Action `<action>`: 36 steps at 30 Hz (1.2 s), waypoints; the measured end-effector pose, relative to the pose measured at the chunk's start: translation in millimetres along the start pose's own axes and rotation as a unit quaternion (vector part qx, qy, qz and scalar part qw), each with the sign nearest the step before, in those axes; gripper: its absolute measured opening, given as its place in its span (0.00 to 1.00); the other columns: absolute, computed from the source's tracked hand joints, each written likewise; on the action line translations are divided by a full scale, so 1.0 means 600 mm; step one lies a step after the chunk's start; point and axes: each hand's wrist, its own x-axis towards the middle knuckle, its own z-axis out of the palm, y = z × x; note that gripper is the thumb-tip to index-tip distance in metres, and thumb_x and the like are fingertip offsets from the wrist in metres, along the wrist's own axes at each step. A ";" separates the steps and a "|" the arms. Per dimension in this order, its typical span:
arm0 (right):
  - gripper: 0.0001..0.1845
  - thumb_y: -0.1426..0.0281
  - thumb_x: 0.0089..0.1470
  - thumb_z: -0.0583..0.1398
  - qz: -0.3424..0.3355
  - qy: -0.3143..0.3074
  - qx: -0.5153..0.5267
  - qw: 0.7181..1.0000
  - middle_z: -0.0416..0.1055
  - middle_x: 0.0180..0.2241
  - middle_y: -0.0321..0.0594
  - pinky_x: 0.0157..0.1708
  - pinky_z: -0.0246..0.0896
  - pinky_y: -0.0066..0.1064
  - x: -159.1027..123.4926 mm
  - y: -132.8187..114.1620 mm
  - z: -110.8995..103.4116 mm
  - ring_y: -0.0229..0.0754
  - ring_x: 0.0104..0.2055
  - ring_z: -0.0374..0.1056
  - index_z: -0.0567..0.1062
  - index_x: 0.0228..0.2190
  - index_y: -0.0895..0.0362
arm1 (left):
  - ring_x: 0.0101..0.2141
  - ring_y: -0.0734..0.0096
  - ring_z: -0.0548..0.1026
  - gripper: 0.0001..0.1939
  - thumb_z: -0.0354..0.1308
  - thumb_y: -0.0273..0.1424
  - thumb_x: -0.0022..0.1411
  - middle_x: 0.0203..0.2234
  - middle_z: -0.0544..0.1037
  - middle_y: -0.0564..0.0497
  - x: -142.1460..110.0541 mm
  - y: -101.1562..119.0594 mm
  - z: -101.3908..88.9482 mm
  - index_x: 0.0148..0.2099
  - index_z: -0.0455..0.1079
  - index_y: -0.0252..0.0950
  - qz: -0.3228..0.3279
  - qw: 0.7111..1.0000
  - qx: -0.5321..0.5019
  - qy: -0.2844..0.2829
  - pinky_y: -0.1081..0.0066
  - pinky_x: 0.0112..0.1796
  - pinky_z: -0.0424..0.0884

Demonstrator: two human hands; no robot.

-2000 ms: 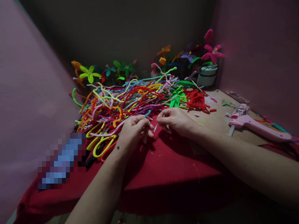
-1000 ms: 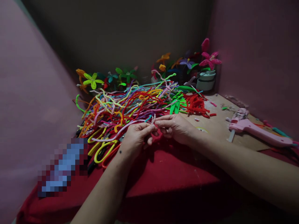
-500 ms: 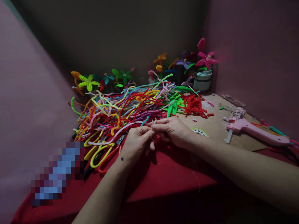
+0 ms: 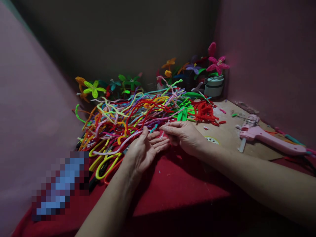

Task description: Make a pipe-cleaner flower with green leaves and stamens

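My right hand (image 4: 181, 134) pinches a small bunch of thin white flower stamens (image 4: 167, 123) between thumb and fingertips. Their tips stick out above the fingers, and some thin white ends (image 4: 161, 135) show below. Palm up beside it, my left hand (image 4: 145, 149) is open, its fingers stretched out under the stamens. Whether the stamens touch the left fingers I cannot tell. Right behind both hands lies a big pile of coloured pipe cleaners (image 4: 138, 110). Scissors with yellow handles (image 4: 108, 164) lie left of my left hand, partly under the pile.
A pink glue gun (image 4: 269, 138) rests on a brown board (image 4: 229, 131) at the right, near a white round disc (image 4: 211, 140). Short red pipe cleaner pieces (image 4: 204, 112) lie behind. Pipe cleaner flowers (image 4: 94, 88) and a pale lidded container (image 4: 214, 86) stand at the back. Red cloth (image 4: 172, 187) covers the table.
My left hand has let go of the stamens, turned palm up and opened. My right hand keeps its pinch on them and has shifted slightly to the right.
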 end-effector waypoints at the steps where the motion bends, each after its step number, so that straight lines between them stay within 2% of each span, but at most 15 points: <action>1: 0.10 0.66 0.43 0.62 0.003 0.000 -0.009 1.000 0.59 0.13 0.29 0.15 0.46 0.23 -0.002 -0.001 0.003 0.27 0.14 0.52 0.69 0.19 0.60 | 0.36 0.59 0.75 0.22 0.46 0.42 0.60 0.33 0.74 0.35 0.001 -0.002 0.003 0.38 0.66 0.25 -0.009 1.000 -0.019 -0.016 0.59 0.42 0.69; 5: 0.09 0.67 0.41 0.62 0.035 0.018 -0.067 0.997 0.69 0.21 0.35 0.20 0.55 0.23 -0.009 -0.001 0.011 0.30 0.20 0.61 0.74 0.25 0.61 | 0.39 0.57 0.74 0.29 0.40 0.47 0.60 0.34 0.74 0.34 0.005 -0.012 0.011 0.39 0.66 0.24 -0.018 0.994 -0.067 -0.081 0.58 0.43 0.69; 8: 0.11 0.66 0.41 0.62 0.026 0.023 -0.133 0.991 0.72 0.26 0.39 0.25 0.59 0.25 -0.009 0.002 0.011 0.34 0.26 0.66 0.75 0.27 0.61 | 0.39 0.56 0.73 0.30 0.39 0.47 0.60 0.35 0.74 0.34 0.008 -0.019 0.012 0.41 0.66 0.24 -0.013 0.992 -0.075 -0.102 0.56 0.42 0.69; 14: 0.10 0.66 0.43 0.61 0.017 0.017 -0.165 0.986 0.73 0.27 0.41 0.29 0.62 0.28 -0.008 0.004 0.011 0.36 0.27 0.67 0.75 0.26 0.61 | 0.39 0.57 0.73 0.25 0.41 0.43 0.61 0.34 0.75 0.36 0.001 -0.017 0.018 0.39 0.67 0.24 -0.008 0.995 -0.063 -0.075 0.59 0.41 0.70; 19: 0.10 0.67 0.42 0.61 0.023 0.012 -0.157 0.987 0.73 0.28 0.41 0.30 0.62 0.29 -0.008 0.002 0.010 0.36 0.29 0.68 0.76 0.27 0.61 | 0.38 0.57 0.74 0.26 0.40 0.44 0.61 0.30 0.76 0.37 -0.005 -0.016 0.024 0.36 0.69 0.26 0.002 0.997 -0.058 -0.058 0.61 0.39 0.71; 22: 0.10 0.67 0.41 0.62 0.025 -0.009 -0.166 0.986 0.73 0.27 0.39 0.29 0.62 0.27 -0.008 -0.001 0.011 0.35 0.28 0.67 0.76 0.28 0.61 | 0.38 0.58 0.74 0.27 0.40 0.45 0.61 0.31 0.76 0.37 -0.005 -0.018 0.025 0.37 0.69 0.26 0.012 0.996 -0.057 -0.065 0.61 0.39 0.71; 27: 0.09 0.71 0.42 0.61 -0.029 -0.005 -0.271 0.962 0.73 0.29 0.40 0.32 0.61 0.28 -0.010 -0.001 0.012 0.37 0.31 0.67 0.78 0.29 0.60 | 0.37 0.58 0.74 0.27 0.41 0.45 0.61 0.32 0.76 0.37 -0.005 -0.020 0.024 0.40 0.70 0.26 0.013 0.997 -0.046 -0.067 0.61 0.39 0.71; 31: 0.09 0.70 0.44 0.60 -0.061 0.011 -0.323 0.944 0.72 0.29 0.41 0.31 0.61 0.28 -0.009 0.005 0.010 0.37 0.31 0.67 0.78 0.28 0.61 | 0.38 0.59 0.74 0.25 0.41 0.42 0.62 0.31 0.76 0.37 -0.008 -0.021 0.026 0.41 0.70 0.25 0.014 0.997 -0.055 -0.057 0.62 0.40 0.71; 33: 0.09 0.69 0.45 0.60 -0.053 0.007 -0.315 0.947 0.72 0.29 0.41 0.30 0.61 0.28 -0.008 0.008 0.009 0.37 0.30 0.67 0.77 0.28 0.61 | 0.38 0.59 0.74 0.25 0.40 0.41 0.63 0.32 0.76 0.37 -0.009 -0.021 0.028 0.42 0.69 0.24 0.018 0.996 -0.062 -0.061 0.61 0.41 0.70; 36: 0.10 0.67 0.45 0.60 -0.020 -0.010 -0.252 0.967 0.72 0.27 0.40 0.29 0.61 0.28 -0.006 0.008 0.007 0.36 0.28 0.67 0.76 0.28 0.61 | 0.39 0.59 0.74 0.25 0.40 0.39 0.63 0.32 0.76 0.36 -0.009 -0.021 0.029 0.41 0.69 0.23 0.025 0.995 -0.066 -0.072 0.61 0.41 0.70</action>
